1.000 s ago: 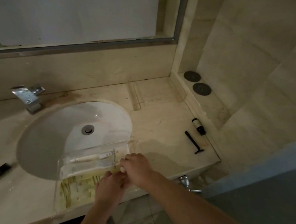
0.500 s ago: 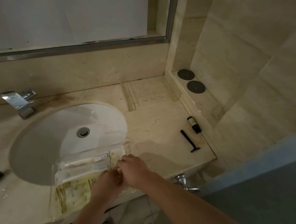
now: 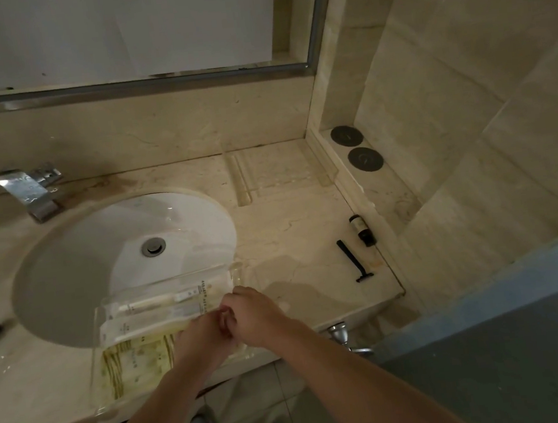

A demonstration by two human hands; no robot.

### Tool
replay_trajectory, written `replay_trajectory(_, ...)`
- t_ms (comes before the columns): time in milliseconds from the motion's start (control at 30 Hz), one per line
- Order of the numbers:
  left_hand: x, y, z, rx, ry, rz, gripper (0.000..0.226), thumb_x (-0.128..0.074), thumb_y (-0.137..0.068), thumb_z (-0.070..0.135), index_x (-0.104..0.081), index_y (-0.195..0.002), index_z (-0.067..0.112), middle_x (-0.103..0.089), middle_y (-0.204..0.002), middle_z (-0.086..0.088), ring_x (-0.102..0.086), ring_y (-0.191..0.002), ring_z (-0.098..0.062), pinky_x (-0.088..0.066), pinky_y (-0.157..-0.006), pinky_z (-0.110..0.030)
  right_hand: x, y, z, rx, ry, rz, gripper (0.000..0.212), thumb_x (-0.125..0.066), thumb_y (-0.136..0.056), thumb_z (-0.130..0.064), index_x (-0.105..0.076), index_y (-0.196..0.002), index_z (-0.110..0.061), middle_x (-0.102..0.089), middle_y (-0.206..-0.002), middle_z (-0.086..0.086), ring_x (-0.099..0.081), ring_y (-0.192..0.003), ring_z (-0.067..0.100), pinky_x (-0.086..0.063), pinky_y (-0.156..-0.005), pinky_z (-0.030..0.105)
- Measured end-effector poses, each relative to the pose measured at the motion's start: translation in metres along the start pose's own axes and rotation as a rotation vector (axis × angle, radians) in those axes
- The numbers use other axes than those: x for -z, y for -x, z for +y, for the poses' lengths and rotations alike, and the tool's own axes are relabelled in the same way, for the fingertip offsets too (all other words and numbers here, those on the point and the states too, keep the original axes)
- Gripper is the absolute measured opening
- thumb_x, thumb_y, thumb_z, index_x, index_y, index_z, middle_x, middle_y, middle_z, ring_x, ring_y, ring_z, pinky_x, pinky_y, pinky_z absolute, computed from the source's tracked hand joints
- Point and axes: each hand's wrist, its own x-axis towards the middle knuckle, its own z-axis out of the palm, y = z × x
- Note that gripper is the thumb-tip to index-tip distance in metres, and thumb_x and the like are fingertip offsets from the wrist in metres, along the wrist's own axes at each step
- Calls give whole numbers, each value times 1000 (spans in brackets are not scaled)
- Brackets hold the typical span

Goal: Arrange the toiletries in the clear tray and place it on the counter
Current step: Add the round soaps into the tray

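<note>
A clear tray (image 3: 98,375) is seen at the front edge of the marble desk (image 3: 300,229), its far end reaching out over the rim of the white sink (image 3: 80,266). Inside it, two long white packets are laid side by side across the far half: a toothbrush packet (image 3: 163,301) and a second white packet (image 3: 151,319) just nearer the person. A flat packet with yellow-green stripes (image 3: 132,364) is laid in the near half of the tray. Both hands are held close together over the right end of the tray, touching each other. The left hand (image 3: 204,336) is shown with its fingers curled inward toward the right hand; what, if anything, is pinched cannot be told, since the fingertips are hidden. The right hand (image 3: 254,314) is likewise curled, knuckles up, over the right rim of the tray, and its hold cannot be made out either. To the right, well apart from the tray, a black razor (image 3: 353,260) is laid flat on the desk, and a small dark bottle (image 3: 362,230) is lying on its side just beyond it, against the raised ledge. Two round dark discs (image 3: 355,148) are set on that ledge near the corner. A second clear tray (image 3: 280,170) is resting at the back of the desk by the wall, and a chrome faucet (image 3: 31,191) is mounted behind the sink on the left.
</note>
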Motion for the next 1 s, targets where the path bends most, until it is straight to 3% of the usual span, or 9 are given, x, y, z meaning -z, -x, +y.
replay_trajectory(100,3,-1,2,-12,-1,14,11,-55,-76,37,-56,-84,30,-59,-80,8,-63,-88,-19,-46,-75,-30,-1,0,3,-22,-60,37,26,-49,-88,-18,-61,-110,-9,-56,-108,13,-53,-103,32,-48,-83,42)
replay_trajectory(200,5,-7,7,-34,14,67,16,-54,-78,25,-58,-94,24,-62,-88,4,-63,-88,-20,-47,-70,-28,0,0,3,-51,-126,67,27,-49,-87,-16,-59,-112,-11,-59,-107,13,-56,-97,31,-49,-81,42)
replay_trajectory(333,6,-15,18,-90,42,118,17,-51,-81,15,-56,-98,19,-58,-90,2,-63,-92,-22,-48,-78,-32,3,0,7,-106,-200,171,22,-50,-89,-21,-58,-109,-15,-61,-106,10,-59,-93,29,-52,-80,43)
replay_trajectory(500,4,-21,32,-165,89,145,12,-53,-82,14,-57,-94,16,-49,-86,2,-61,-90,-25,-46,-76,-33,10,0,19,-154,-226,271,20,-51,-89,-21,-61,-105,-15,-61,-104,9,-61,-89,28,-53,-77,41)
replay_trajectory(700,6,-28,51,-213,133,147,14,-60,-85,27,-58,-96,19,-57,-97,0,-60,-87,-21,-51,-81,-35,18,7,48,-299,-183,444,15,-55,-87,-13,-66,-97,-13,-61,-104,5,-59,-91,22,-51,-77,33)
replay_trajectory(800,7,-32,62,-235,139,134,17,-60,-85,27,-58,-100,20,-55,-98,2,-59,-88,-20,-51,-82,-36,23,12,63,-382,-78,507,16,-56,-86,-15,-66,-98,-15,-57,-109,4,-54,-100,22,-47,-87,35)
replay_trajectory(867,6,-35,68,-248,134,124,19,-59,-85,28,-58,-102,19,-51,-97,4,-59,-89,-20,-51,-85,-38,30,14,73,-474,7,503,22,-55,-87,-20,-64,-107,-19,-49,-124,5,-46,-115,24,-40,-97,36)
replay_trajectory(1000,7,-39,71,-258,136,121,20,-59,-87,28,-58,-105,19,-49,-98,4,-59,-89,-20,-50,-87,-38,46,14,99,-700,55,424,38,-52,-91,-24,-52,-129,-21,-11,-158,14,-9,-145,34,-17,-117,47)
